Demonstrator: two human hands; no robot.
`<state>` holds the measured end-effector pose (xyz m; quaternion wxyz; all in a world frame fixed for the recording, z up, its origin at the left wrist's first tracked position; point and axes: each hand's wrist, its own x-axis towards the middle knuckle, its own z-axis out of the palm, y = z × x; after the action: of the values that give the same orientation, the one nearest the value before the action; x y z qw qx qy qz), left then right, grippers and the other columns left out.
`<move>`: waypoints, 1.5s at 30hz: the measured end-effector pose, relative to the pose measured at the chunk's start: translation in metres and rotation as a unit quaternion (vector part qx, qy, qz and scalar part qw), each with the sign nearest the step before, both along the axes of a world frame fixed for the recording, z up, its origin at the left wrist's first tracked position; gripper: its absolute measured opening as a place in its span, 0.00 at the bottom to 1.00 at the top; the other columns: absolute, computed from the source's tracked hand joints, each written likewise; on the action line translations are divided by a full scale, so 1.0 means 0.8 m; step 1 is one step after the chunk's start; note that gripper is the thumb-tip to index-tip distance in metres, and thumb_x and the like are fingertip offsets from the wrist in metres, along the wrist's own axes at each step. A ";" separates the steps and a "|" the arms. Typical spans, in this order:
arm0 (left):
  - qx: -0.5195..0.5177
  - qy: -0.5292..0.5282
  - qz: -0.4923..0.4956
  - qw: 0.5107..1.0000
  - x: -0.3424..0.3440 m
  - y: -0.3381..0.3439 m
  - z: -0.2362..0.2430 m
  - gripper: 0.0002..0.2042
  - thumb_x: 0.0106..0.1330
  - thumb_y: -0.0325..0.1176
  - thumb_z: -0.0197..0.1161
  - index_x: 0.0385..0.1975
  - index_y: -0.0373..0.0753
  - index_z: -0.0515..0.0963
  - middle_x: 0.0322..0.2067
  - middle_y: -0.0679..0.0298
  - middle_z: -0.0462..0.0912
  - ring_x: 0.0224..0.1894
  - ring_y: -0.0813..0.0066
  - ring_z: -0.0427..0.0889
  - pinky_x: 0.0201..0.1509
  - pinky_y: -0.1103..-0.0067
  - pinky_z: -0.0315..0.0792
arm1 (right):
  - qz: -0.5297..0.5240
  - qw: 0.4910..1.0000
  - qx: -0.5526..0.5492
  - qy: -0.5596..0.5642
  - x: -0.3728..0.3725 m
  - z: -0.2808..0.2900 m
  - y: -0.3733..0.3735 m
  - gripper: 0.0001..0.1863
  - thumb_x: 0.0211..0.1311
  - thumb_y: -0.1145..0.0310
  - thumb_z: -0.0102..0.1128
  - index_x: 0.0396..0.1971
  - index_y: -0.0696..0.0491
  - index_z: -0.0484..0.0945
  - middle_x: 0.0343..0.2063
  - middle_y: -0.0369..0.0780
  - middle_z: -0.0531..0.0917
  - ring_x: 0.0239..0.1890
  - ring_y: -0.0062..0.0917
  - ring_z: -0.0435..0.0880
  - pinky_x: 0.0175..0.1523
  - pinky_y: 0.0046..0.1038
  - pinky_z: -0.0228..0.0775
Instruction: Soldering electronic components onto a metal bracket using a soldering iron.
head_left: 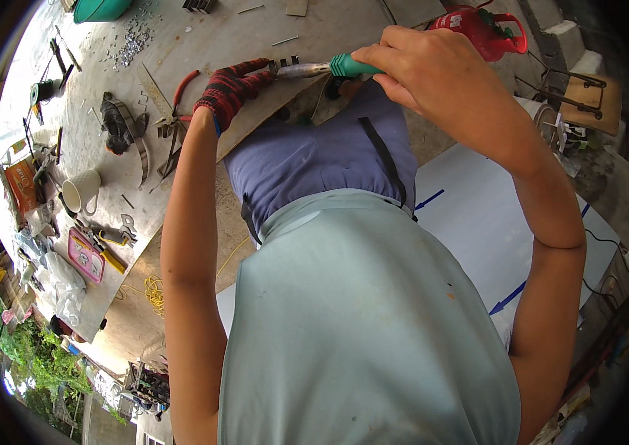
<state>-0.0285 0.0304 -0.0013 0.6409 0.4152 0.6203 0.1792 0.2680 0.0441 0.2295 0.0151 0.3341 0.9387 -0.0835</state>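
My left hand [234, 90], in a red and black knitted glove, reaches to the table's near edge. Its fingertips are closed on a small notched metal piece [289, 61]. From the right, my bare right hand [422, 63] wraps round the ribbed green handle of a tool [348, 67]. The tool's metal shaft points left, its tip meeting the gloved fingers and the metal piece; whether it touches the piece I cannot tell. Beside the glove lie red-handled pliers [183, 96] and a flat metal strip [153, 90].
A red gas canister [477, 31] stands beyond my right hand. Across the table are a white mug [81, 191], a pink tray [87, 254], yellow-handled pliers [112, 258], a roll of dark tape or strip [123, 126], scattered metal bits [135, 41] and a green bowl [101, 9].
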 end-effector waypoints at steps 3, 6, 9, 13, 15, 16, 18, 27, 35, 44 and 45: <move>0.004 -0.001 -0.005 1.000 -0.002 0.000 -0.003 0.25 0.66 0.43 0.73 0.62 0.45 0.82 0.38 0.68 0.87 0.34 0.81 0.77 0.44 0.79 0.75 | -0.002 1.000 0.000 -0.002 0.000 -0.002 -0.001 0.07 0.59 0.72 0.65 0.37 0.53 0.84 0.28 0.41 0.82 0.32 0.38 0.87 0.39 0.39 0.81; 0.007 0.006 -0.010 1.000 -0.001 0.001 -0.004 0.24 0.66 0.43 0.73 0.62 0.46 0.82 0.38 0.68 0.87 0.34 0.81 0.77 0.44 0.79 0.75 | -0.002 1.000 0.001 0.002 0.001 -0.005 0.001 0.06 0.59 0.72 0.65 0.37 0.53 0.84 0.28 0.41 0.82 0.32 0.38 0.87 0.39 0.38 0.81; -0.001 0.020 -0.008 1.000 0.001 0.001 0.003 0.24 0.66 0.44 0.73 0.62 0.46 0.82 0.38 0.68 0.87 0.34 0.81 0.77 0.44 0.79 0.75 | -0.003 1.000 -0.004 0.014 0.003 -0.008 0.002 0.06 0.60 0.72 0.65 0.37 0.53 0.85 0.27 0.41 0.81 0.31 0.37 0.87 0.38 0.38 0.81; 0.002 0.013 0.003 1.000 0.002 0.001 0.004 0.24 0.66 0.43 0.73 0.62 0.45 0.82 0.37 0.69 0.87 0.33 0.82 0.76 0.43 0.79 0.75 | -0.010 1.000 -0.009 0.023 0.006 -0.007 0.001 0.07 0.62 0.71 0.65 0.39 0.53 0.85 0.28 0.40 0.81 0.31 0.37 0.87 0.39 0.38 0.80; 0.001 0.008 0.005 1.000 0.004 0.001 0.006 0.25 0.66 0.43 0.74 0.62 0.45 0.82 0.37 0.70 0.87 0.33 0.82 0.76 0.43 0.79 0.74 | -0.012 0.999 -0.013 0.027 0.007 -0.008 0.001 0.08 0.62 0.70 0.66 0.40 0.53 0.86 0.28 0.40 0.82 0.31 0.37 0.87 0.40 0.37 0.80; 0.001 0.013 0.005 1.000 0.005 0.002 0.008 0.25 0.66 0.43 0.74 0.62 0.45 0.82 0.37 0.70 0.87 0.33 0.82 0.76 0.43 0.80 0.74 | -0.013 0.999 -0.017 0.031 0.007 -0.008 0.001 0.09 0.62 0.70 0.66 0.41 0.53 0.86 0.29 0.40 0.82 0.32 0.37 0.87 0.41 0.37 0.80; 0.001 0.018 0.005 1.000 0.005 0.002 0.007 0.25 0.66 0.42 0.74 0.62 0.44 0.82 0.36 0.70 0.87 0.33 0.83 0.75 0.42 0.80 0.74 | -0.015 0.999 -0.021 0.030 0.009 -0.008 0.001 0.09 0.62 0.70 0.67 0.42 0.53 0.86 0.30 0.40 0.82 0.33 0.37 0.87 0.42 0.37 0.80; -0.001 0.020 0.005 1.000 0.004 0.002 0.003 0.25 0.66 0.42 0.74 0.62 0.44 0.82 0.36 0.70 0.87 0.32 0.83 0.75 0.41 0.80 0.73 | 0.005 0.995 -0.070 0.066 0.014 -0.012 0.008 0.09 0.63 0.71 0.66 0.43 0.53 0.84 0.32 0.40 0.79 0.34 0.37 0.85 0.42 0.38 0.79; 0.006 0.015 0.001 1.000 0.002 0.002 0.000 0.25 0.66 0.43 0.74 0.62 0.44 0.82 0.37 0.70 0.87 0.32 0.83 0.75 0.41 0.80 0.73 | 0.023 0.991 -0.098 0.085 0.014 -0.012 0.011 0.09 0.63 0.73 0.64 0.43 0.55 0.83 0.32 0.41 0.77 0.34 0.38 0.84 0.41 0.38 0.77; 0.001 0.027 0.000 1.000 0.005 0.003 0.008 0.24 0.66 0.41 0.73 0.61 0.44 0.82 0.37 0.70 0.88 0.33 0.83 0.76 0.42 0.81 0.74 | 0.037 0.992 -0.090 0.081 0.016 -0.013 0.012 0.12 0.61 0.75 0.66 0.45 0.54 0.83 0.34 0.39 0.77 0.36 0.35 0.84 0.42 0.37 0.78; 0.000 0.027 0.000 1.000 0.005 0.003 0.008 0.24 0.66 0.41 0.73 0.61 0.44 0.82 0.37 0.70 0.88 0.33 0.83 0.76 0.42 0.81 0.74 | 0.037 0.992 -0.092 0.082 0.016 -0.013 0.012 0.12 0.61 0.75 0.66 0.45 0.54 0.83 0.34 0.39 0.77 0.35 0.35 0.84 0.42 0.37 0.77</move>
<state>-0.0246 0.0330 0.0049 0.6239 0.4200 0.6372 0.1682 0.2811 0.0540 0.2192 -0.0285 0.2884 0.9367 -0.1962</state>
